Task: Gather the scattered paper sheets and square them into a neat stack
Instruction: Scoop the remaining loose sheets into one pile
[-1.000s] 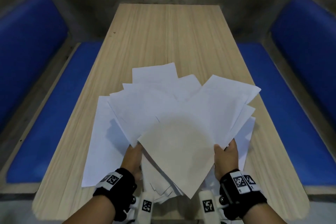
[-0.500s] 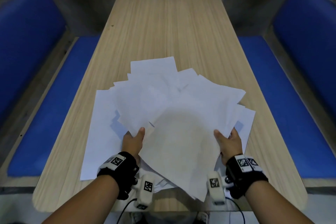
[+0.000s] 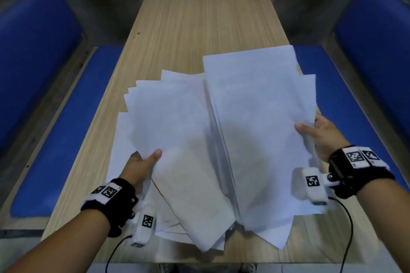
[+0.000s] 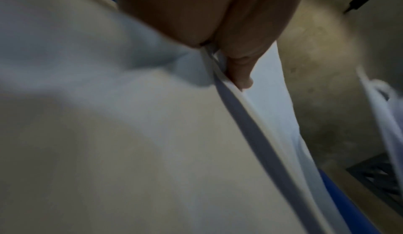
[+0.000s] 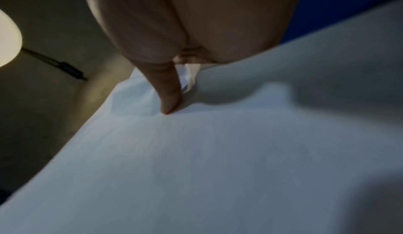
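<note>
Above a long light-wood table [image 3: 199,29], a left hand [image 3: 139,166] at 8 o'clock and a right hand [image 3: 321,137] at 3 o'clock each pinch, thumb on top, a fanned bundle of white paper sheets [image 3: 221,128].

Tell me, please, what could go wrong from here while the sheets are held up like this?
The paper sheets are fanned, with corners sticking out at different angles; each hand pinches only one side edge, the left hand with its thumb on top and the right hand likewise, so loose inner sheets might slide out. One sheet on the table under the left side could be left behind. Squaring such a skewed bundle may bend corners.
</note>
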